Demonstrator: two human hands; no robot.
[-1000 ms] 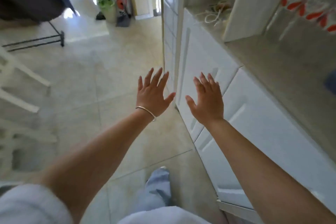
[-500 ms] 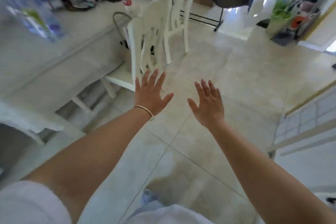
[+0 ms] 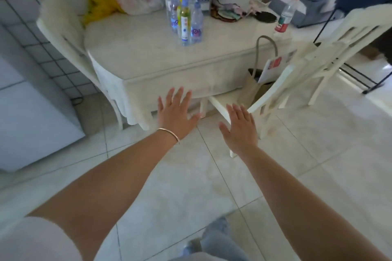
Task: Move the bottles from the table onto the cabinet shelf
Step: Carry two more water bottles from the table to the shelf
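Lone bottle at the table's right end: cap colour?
Red. The lone bottle has a red cap and a red-and-green label, seen in the head view.

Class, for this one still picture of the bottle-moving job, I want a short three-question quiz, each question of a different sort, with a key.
1. True or false: the left hand grips a bottle.
2. Where does the red-capped bottle stand? A) on the floor B) on the table, apart from the cluster of bottles C) on the chair
3. Fill in: the right hand is held ____ with fingers straight.

Key: 1 false; 2 B; 3 open.
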